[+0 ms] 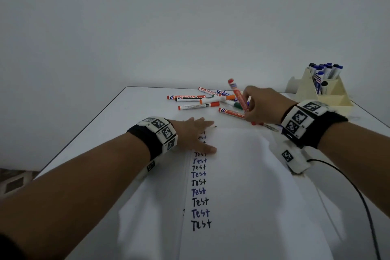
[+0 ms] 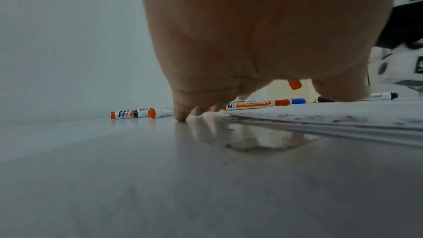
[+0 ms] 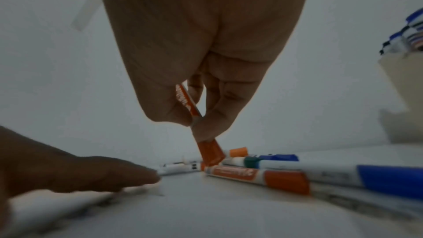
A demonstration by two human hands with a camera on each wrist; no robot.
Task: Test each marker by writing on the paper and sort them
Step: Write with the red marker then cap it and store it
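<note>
Black wristbands [image 1: 145, 139], white blocks with black square markers [image 1: 297, 118].

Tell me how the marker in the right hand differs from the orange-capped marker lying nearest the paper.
The held marker stands steeply tilted, gripped by the right hand; the lying marker rests flat on the table, untouched. The held marker's lower end dips among the pile; the lying marker sits at the pile's near edge, closest to the paper. Both have white barrels with orange markings and orange ends.

a white table [image 1: 109, 124] carries paper sheets [image 1: 242, 175], loose markers [image 1: 198, 106] and a cream marker holder [image 1: 329, 93].
</note>
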